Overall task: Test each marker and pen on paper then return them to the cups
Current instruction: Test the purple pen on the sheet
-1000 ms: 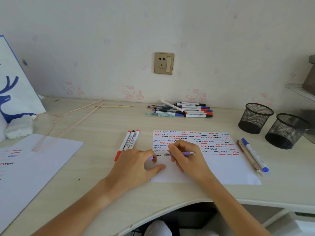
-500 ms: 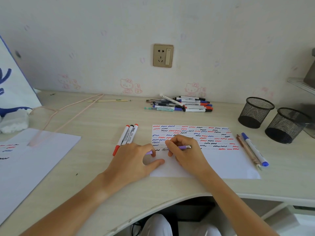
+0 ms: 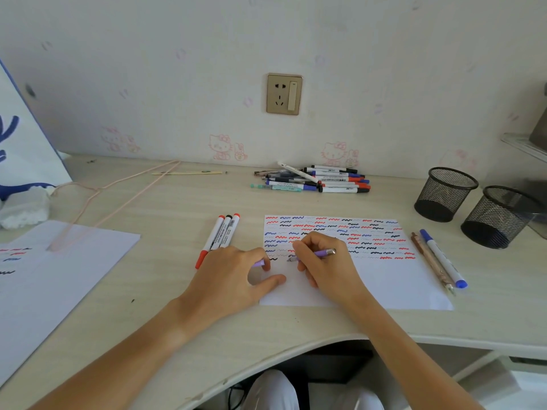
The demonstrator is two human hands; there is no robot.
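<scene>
Presently: right hand point(image 3: 327, 266) grips a purple pen point(image 3: 313, 255), tip on the paper point(image 3: 381, 279) near its left edge. Left hand point(image 3: 233, 275) rests on the paper's left edge, fingers curled round a purple cap point(image 3: 259, 263). Three markers point(image 3: 220, 235) lie just left of the paper; two pens point(image 3: 439, 260) just right. Pen pile point(image 3: 313, 180) at the desk's point(image 3: 177, 208) back edge. Two mesh cups point(image 3: 473, 207) near the right edge.

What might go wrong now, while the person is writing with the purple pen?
1. The left hand holds what looks like the pen's purple cap; it may slip away.
2. The right hand rests on the paper, so fresh squiggles may smear.
3. Both mesh cups look empty, so many pens remain.
</scene>
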